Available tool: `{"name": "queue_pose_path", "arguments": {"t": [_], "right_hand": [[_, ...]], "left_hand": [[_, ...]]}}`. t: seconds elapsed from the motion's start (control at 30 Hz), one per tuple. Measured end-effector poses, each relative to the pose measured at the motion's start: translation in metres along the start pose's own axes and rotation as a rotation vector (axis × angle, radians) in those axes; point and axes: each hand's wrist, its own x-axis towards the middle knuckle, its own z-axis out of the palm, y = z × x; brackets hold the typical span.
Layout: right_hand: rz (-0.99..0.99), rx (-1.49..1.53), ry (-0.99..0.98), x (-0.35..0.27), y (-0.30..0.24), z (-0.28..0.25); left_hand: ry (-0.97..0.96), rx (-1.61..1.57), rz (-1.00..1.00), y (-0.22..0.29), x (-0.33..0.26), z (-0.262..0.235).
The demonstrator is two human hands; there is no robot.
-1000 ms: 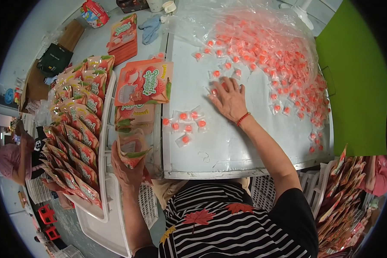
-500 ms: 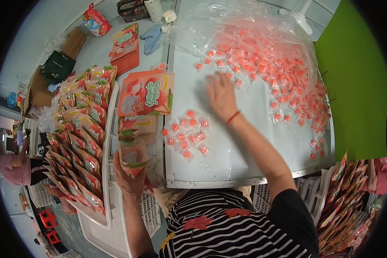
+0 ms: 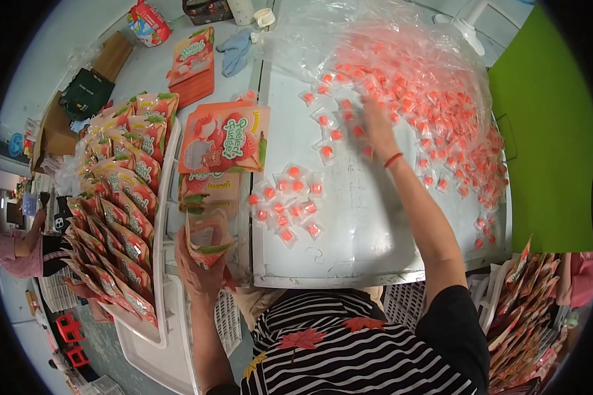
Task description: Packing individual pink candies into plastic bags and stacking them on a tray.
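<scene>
My left hand (image 3: 200, 271) grips an opened red-and-green pouch (image 3: 209, 242), held upright with its mouth spread, beside the table's left edge. Over the white table my right hand (image 3: 378, 126) is at the near left border of a large heap of individually wrapped red candies (image 3: 435, 112); its fingers are blurred by motion. Several loose wrapped candies (image 3: 327, 151) lie just left of that hand. Closer to me sits a separate small cluster of wrapped candies (image 3: 286, 205). Flat printed pouches (image 3: 224, 139) are stacked beyond the pouch in my left hand.
A white crate (image 3: 168, 230) full of filled pouches (image 3: 122, 217) stands at the left. Farther back are another pouch stack (image 3: 192, 69) and a blue cloth (image 3: 234, 52). Clear plastic sheeting (image 3: 310, 46) surrounds the heap. A green panel (image 3: 547, 145) borders the right, above more pouches (image 3: 527, 322).
My right hand has moved right and slightly nearer the heap. More loose candies now lie spread on the table to its left. My left hand stays on the pouch.
</scene>
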Motion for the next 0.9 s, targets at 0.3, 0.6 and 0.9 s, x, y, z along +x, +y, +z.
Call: {"name": "queue_pose_path", "arguments": {"t": [0.3, 0.6, 0.9], "right_hand": [[0.403, 0.107, -0.090, -0.012, 0.010, -0.049], [0.100, -0.188, -0.296, 0.002, -0.015, 0.000], [-0.350, -0.497, -0.533, -0.023, -0.052, 0.028]], "left_hand": [[0.041, -0.017, 0.040, -0.003, 0.004, 0.002], [0.002, -0.010, -0.017, -0.001, 0.004, 0.000], [0.008, -0.003, 0.006, 0.005, -0.004, -0.005]]}}
